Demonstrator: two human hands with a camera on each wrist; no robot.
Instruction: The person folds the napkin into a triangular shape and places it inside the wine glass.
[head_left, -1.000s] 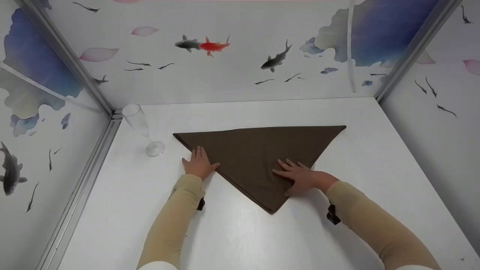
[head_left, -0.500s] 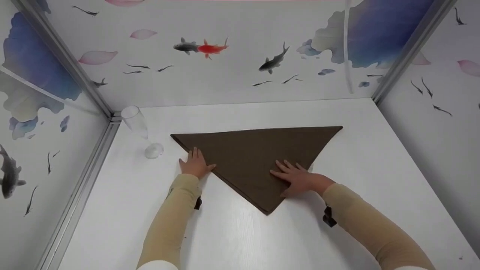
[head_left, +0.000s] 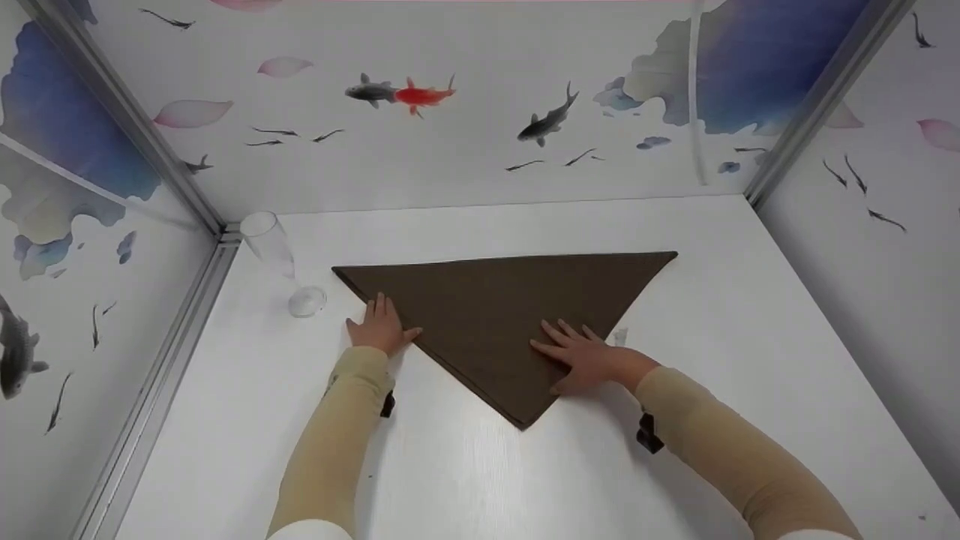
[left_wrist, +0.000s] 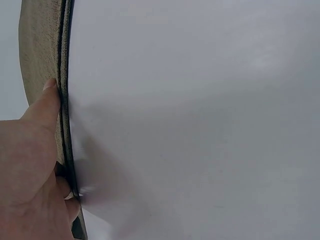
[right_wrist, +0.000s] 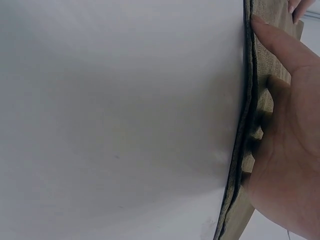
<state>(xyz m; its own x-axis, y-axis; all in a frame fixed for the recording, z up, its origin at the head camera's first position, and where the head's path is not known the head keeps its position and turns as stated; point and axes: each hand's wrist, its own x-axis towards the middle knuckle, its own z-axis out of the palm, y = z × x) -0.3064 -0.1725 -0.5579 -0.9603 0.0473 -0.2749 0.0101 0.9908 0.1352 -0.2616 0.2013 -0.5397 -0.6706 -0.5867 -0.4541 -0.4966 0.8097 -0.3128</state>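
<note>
A dark brown cloth (head_left: pixel 480 315) lies folded into a triangle on the white table, its long edge at the back and one corner toward the person. My left hand (head_left: pixel 379 330) rests along its left slanted edge, fingers straight and thumb spread. Flat near the right slanted edge lies my right hand (head_left: pixel 585 360), fingers spread over the cloth. In the left wrist view the layered edge (left_wrist: pixel 65 100) of the cloth runs under the thumb (left_wrist: pixel 46 102). The right wrist view shows the stacked cloth edges (right_wrist: pixel 242 130) beside the right palm (right_wrist: pixel 292 140).
A clear stemmed glass (head_left: pixel 271 244) stands at the table's back left, its round foot (head_left: pixel 307 301) left of the cloth. Walls printed with fish border the table's back and sides. Metal rails (head_left: pixel 180 337) run along the left edge.
The cloth and both hands have shifted slightly to the left. The hands keep the same spread pose on it, and the glass stays in place.
</note>
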